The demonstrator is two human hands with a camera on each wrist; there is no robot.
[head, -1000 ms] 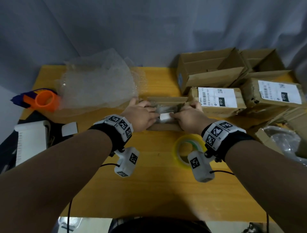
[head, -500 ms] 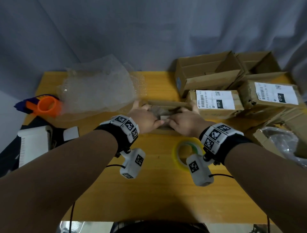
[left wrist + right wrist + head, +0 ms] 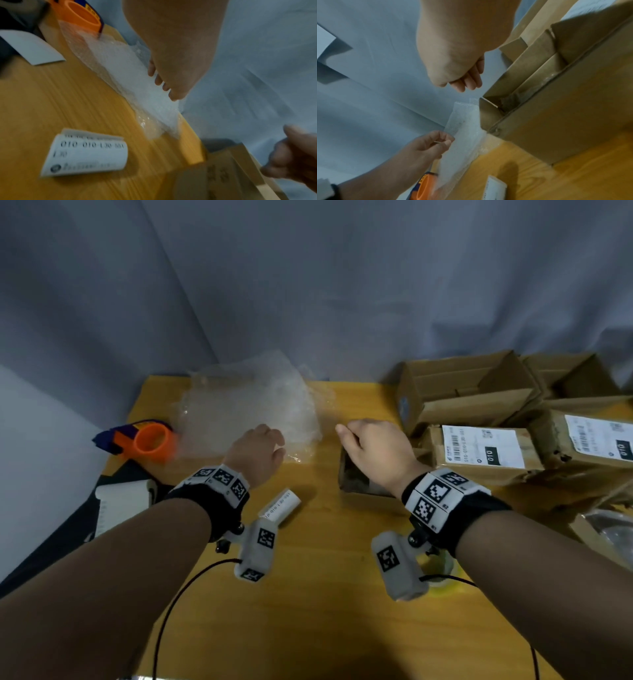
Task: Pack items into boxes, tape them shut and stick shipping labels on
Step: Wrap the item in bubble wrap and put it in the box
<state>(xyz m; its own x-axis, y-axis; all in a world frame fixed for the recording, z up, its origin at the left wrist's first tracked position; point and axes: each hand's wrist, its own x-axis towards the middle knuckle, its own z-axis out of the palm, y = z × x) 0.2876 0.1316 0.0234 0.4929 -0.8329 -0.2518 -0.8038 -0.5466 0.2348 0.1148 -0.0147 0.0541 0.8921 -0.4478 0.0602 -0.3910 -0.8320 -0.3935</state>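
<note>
The left hand (image 3: 258,451) has left the box and now hangs over the near edge of the bubble wrap (image 3: 246,405) at eleven o'clock, fingers loosely curled, holding nothing. The right hand (image 3: 375,450), also empty with relaxed fingers, hovers over the open box (image 3: 356,484) at one o'clock. Half a second ago both hands pressed together inside that box; parting suggests the item is seated and padding comes next, while the curled shipping label (image 3: 279,506) lies loose at the centre.

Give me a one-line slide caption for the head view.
Both hands, left and right, hover empty above bubble wrap and an open small box; a rolled label lies on the table.
</note>
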